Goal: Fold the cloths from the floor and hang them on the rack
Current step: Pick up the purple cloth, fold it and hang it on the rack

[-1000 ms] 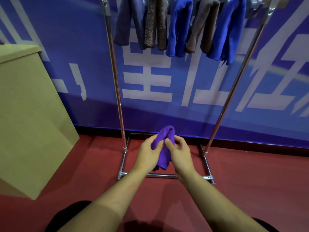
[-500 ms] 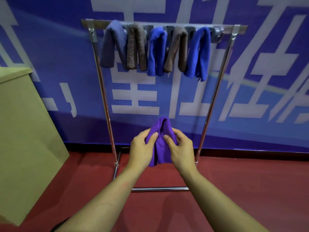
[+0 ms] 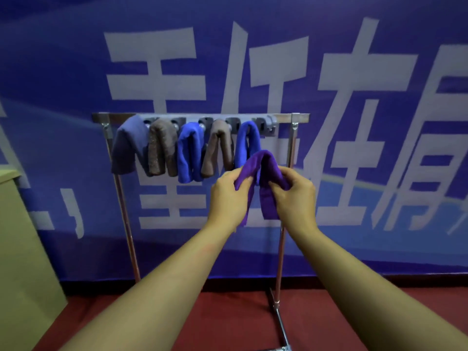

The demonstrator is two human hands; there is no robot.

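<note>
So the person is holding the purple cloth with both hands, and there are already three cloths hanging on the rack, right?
Not quite. Both the left hand and right hand do hold the purple cloth, but the head view shows five cloths hanging on the rack, not three.

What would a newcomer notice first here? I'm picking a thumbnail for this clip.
First, the purple cloth at centre, folded into an arch and pinched between the left hand and the right hand. Behind it, five folded cloths hang in a row on the metal rack, before a blue banner with big white characters.
</note>
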